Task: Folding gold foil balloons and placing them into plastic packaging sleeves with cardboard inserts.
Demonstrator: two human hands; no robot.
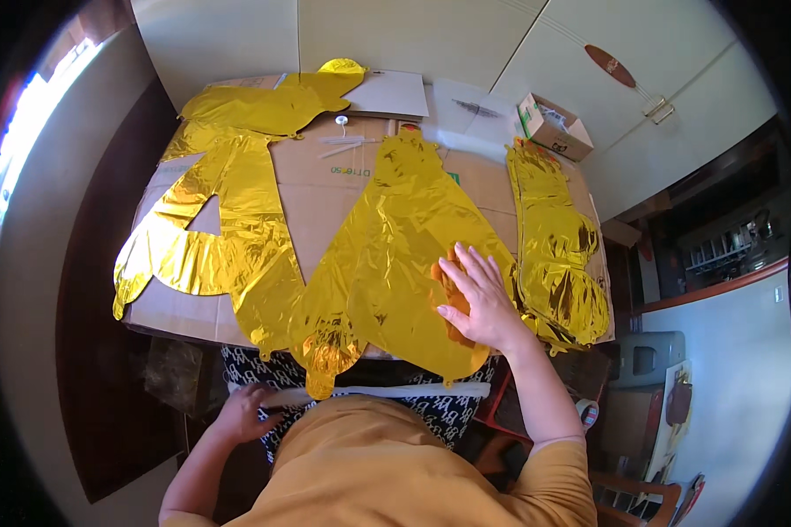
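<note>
My right hand [479,299] lies flat with its fingers spread on a flat, uninflated gold foil balloon [395,237]. This balloon is wide at the near end, narrow at the far end, and overhangs the front edge. Under my palm shows a darker orange patch, partly covered. At the lower left my left hand [244,413] has its fingers curled at a white strip [387,391] along the table front. A gold A-shaped foil balloon [255,224] lies to the left, meeting the middle one at its near end. Another gold balloon with a rounded, pinched outline [554,250] lies to the right.
Flattened cardboard [325,189] covers the table. Farther back lie another gold balloon [246,105], a white sheet [391,94], thin clear straws [347,145] and a small open box [554,127]. Black-and-white patterned cloth [453,417] hangs at the front. White cabinets [413,39] stand behind.
</note>
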